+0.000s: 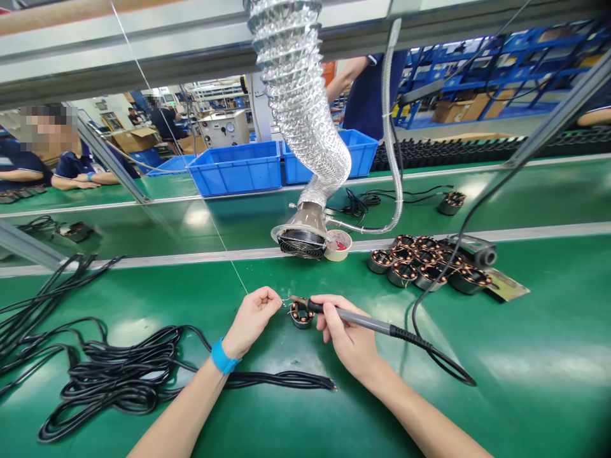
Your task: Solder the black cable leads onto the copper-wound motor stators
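Copper-wound stator [301, 315] between hands, soldering iron [363, 322] touching.

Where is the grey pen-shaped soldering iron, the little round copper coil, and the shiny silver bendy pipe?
grey pen-shaped soldering iron [363, 322], head view, middle of its handle.
little round copper coil [301, 314], head view, its top face.
shiny silver bendy pipe [300, 95], head view, its ribbed wall.

solder wire [285, 301] too thin, black cables [28, 305] cut off left
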`<state>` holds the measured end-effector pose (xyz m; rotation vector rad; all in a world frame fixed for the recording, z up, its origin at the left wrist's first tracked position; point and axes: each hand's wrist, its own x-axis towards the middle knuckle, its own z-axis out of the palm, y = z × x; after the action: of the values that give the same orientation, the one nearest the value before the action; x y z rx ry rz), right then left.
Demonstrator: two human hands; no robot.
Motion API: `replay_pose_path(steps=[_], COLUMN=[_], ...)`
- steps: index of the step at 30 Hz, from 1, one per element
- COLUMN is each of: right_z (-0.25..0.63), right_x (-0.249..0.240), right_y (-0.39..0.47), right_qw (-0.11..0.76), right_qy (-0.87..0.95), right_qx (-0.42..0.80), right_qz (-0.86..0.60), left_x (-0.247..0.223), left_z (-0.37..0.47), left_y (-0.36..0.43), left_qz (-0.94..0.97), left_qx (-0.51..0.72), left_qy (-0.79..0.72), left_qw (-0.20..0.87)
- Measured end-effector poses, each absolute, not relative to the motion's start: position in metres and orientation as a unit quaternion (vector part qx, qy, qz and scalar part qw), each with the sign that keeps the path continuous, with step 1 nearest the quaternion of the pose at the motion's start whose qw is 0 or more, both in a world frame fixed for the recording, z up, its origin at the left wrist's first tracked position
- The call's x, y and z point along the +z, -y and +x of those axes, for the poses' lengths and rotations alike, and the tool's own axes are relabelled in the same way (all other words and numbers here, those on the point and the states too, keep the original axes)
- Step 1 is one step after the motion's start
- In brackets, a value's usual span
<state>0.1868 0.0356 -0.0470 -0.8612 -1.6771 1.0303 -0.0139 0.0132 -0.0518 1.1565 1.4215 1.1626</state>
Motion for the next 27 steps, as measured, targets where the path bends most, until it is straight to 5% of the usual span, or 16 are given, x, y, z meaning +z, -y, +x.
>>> replay_pose_path(steps=[27], right_z=[0.152], right_x=[-0.065], right_y=[-0.057], right_qw=[0.458], right_qy=[0.823], right_qx=[0.219], right_qz=[-0.255], left_x=[-0.050], left_z=[-0.011], left_y=[-0.007], left_qz=[0.519], left_qx=[0.476], left_qy=[-0.569], left_qw=[0.425])
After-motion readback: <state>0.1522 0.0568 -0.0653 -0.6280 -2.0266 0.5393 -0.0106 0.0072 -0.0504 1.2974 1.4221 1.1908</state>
